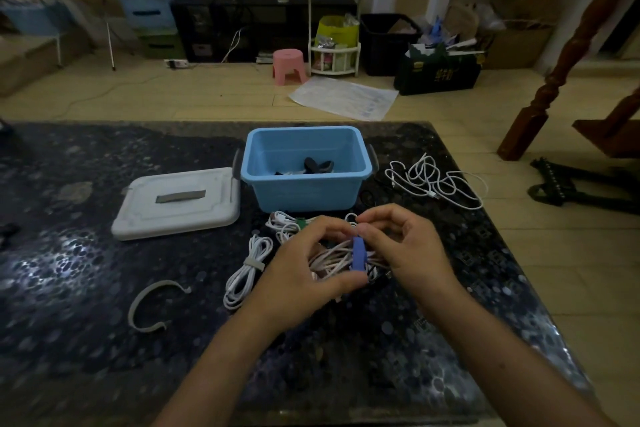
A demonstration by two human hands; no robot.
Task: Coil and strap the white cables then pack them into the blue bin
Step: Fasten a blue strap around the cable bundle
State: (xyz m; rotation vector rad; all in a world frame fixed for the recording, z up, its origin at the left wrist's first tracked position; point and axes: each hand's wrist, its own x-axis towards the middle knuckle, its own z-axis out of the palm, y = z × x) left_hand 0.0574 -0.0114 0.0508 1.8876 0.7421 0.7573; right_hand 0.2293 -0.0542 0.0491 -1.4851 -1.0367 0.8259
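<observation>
Strapping underway: left hand (304, 263) grips the coiled cable (334, 258), right hand (401, 246) pinches the blue strap (358, 253); next, cinch it, then into the blue bin (304, 191).

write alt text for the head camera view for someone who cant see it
Two hands, left hand and right hand, wrap a blue strap around a coiled white cable on a dark table. Behind sits an open blue bin, its white lid to the left, a loose cable to the right.
</observation>
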